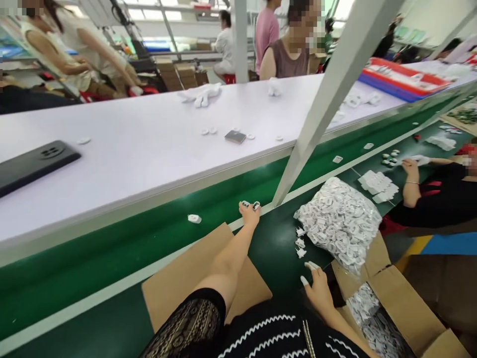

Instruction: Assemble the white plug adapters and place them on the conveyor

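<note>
Green belt (112,258), white plastic parts (341,221)

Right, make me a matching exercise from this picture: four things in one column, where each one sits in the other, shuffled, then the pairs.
Things:
1. dark phone
2. clear bag of white parts
3. white gloves
4. left hand

Places:
A. on the green bench, beside the cardboard box
B. far side of the white shelf, near the seated people
C. stretched out to the edge of the green belt, small white parts at its fingers
D. left end of the white shelf

Pairs: 1-D, 2-A, 3-B, 4-C
</note>
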{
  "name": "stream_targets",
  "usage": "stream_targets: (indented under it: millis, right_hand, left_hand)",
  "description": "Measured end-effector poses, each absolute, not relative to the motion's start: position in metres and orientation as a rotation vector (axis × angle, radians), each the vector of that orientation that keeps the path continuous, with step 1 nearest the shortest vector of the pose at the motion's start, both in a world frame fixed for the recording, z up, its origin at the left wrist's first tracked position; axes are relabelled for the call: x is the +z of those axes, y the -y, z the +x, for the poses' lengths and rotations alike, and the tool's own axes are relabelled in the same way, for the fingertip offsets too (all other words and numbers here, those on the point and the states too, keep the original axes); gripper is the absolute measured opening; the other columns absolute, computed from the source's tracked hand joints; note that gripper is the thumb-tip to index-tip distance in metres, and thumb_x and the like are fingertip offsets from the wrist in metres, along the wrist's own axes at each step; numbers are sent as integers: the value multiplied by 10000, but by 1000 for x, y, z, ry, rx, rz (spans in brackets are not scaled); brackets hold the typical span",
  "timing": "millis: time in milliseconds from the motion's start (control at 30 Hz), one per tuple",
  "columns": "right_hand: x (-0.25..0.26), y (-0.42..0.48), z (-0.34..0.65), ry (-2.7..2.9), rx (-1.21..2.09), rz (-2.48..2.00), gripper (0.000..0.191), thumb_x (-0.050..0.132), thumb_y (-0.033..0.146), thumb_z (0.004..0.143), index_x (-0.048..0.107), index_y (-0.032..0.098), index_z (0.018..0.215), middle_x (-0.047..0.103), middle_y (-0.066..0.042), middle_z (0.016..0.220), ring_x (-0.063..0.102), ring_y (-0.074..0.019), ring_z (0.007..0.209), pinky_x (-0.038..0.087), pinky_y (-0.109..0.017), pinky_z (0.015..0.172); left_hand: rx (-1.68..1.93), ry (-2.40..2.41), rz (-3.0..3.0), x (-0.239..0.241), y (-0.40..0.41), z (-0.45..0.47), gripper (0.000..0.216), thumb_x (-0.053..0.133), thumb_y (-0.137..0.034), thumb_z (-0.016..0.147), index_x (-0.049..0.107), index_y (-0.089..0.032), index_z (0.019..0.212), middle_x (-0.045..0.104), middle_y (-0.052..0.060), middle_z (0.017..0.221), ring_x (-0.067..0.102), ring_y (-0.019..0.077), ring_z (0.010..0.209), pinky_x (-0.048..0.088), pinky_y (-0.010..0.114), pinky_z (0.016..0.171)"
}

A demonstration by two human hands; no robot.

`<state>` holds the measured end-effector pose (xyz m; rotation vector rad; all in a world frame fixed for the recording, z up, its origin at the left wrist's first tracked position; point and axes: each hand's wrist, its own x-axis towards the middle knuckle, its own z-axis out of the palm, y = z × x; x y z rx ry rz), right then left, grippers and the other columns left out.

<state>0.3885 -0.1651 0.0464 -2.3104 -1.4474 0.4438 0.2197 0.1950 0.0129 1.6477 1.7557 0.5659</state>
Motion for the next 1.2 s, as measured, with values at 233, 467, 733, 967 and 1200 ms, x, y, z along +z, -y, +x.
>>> stream_targets:
  millis: [233, 467, 733, 967, 1200]
  right_hand:
    - [44, 180, 400, 1359, 472, -2464, 506, 425, 345, 919, 604, 147, 1349, 563, -159, 1346, 514, -344, 1310, 432, -457, 1132]
    - [48, 115, 416, 1871, 472, -2511, 474, 504, 68, 834, 667, 142, 1273, 528, -164, 1402, 517, -339, 1307, 491, -410, 1048]
    - [14, 59, 441, 2285, 218, -2144, 433, 516, 39, 793, 716, 144, 1162, 600, -200, 1265, 612, -379, 1163, 538, -470, 971]
    - [7, 44, 460, 1998, 490, -1795, 366, 496, 277, 792, 730, 143, 1039, 565, -216, 1265, 559, -427, 1274, 484, -552, 1090]
    - [34, 40, 453, 1031, 1184, -1766, 189, 597, 348, 686, 680, 243, 819, 699, -98, 920, 692, -372, 1017, 583, -530, 965]
  left_hand:
    - [667, -1679, 1697, 12, -181, 195, 387, 635, -425, 916, 728, -101, 1107, 254, 209, 1578, 258, 440, 1489, 308, 551, 1220]
    - [798, -1529, 1841, 16, -53, 128, 267, 773, -422, 786, 797, -183, 902, 447, 149, 1463, 477, 369, 1394, 403, 480, 1197]
    - [726, -1764, 1747, -15, 65, 85, 226, 771, -330, 801, 793, -178, 967, 357, 174, 1596, 376, 407, 1495, 331, 536, 1246]
    - [717, -1742, 1668, 7, 66, 99, 265, 828, -396, 782, 797, -162, 902, 144, 126, 1731, 119, 436, 1597, 167, 584, 1291]
    - [1062, -1550, 1649, 73, 80, 114, 283, 809, -470, 797, 773, -193, 842, 351, 158, 1666, 333, 392, 1536, 279, 578, 1252]
